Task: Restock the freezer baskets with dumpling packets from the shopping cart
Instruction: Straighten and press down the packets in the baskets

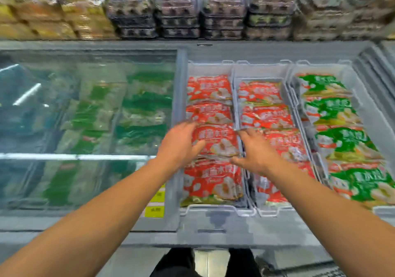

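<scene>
Head view: open freezer [213, 52] with three white baskets; left basket [210, 68] holds red dumpling packets. Left hand [181, 144] and right hand [255, 151], fingers spread, press the sides of one red packet [218, 142] in the row's near half.

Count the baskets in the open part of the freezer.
3, side by side: left basket with red packets, under both hands; middle basket with red packets; right basket with green packets. More may sit under the closed glass lid.
</scene>
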`<state>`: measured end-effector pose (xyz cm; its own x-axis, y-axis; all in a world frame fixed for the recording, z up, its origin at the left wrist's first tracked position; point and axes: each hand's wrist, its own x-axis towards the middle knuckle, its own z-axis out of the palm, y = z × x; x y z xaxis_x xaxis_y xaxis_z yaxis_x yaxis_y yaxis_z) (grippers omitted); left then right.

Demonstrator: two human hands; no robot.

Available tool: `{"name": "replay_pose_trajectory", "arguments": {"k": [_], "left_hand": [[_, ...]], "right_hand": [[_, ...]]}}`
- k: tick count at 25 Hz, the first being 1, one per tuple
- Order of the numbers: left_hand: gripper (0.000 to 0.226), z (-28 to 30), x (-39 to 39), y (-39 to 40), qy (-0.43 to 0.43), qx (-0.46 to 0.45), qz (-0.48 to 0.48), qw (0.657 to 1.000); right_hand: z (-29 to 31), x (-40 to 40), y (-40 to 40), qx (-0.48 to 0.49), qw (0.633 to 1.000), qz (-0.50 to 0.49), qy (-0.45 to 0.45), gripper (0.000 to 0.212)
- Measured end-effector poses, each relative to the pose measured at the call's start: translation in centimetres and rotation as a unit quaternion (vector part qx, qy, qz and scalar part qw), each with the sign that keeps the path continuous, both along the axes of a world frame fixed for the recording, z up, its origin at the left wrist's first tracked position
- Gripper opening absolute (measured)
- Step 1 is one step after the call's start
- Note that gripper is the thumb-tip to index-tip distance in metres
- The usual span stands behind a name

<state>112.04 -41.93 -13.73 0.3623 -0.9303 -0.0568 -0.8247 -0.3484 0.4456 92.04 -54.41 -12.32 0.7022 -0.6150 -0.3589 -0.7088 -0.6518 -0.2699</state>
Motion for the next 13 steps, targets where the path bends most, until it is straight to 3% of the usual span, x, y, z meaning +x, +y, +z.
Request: {"name": "replay_pose_trajectory", "arguments": {"k": [6,13], "left_hand": [[0.076,-2.2,6.5,9.8,-0.021,0.067,0.052,0.996],[0.096,-4.9,8.0,14.0,-0.049,0.191,0.053,0.979]], "right_hand": [[-1.1,8.4,8.0,-0.010,0.997,0.073,-0.008,0.088],[-4.1,12.3,12.2,-0.054,0.989,0.130,0.040,0.095]]}}
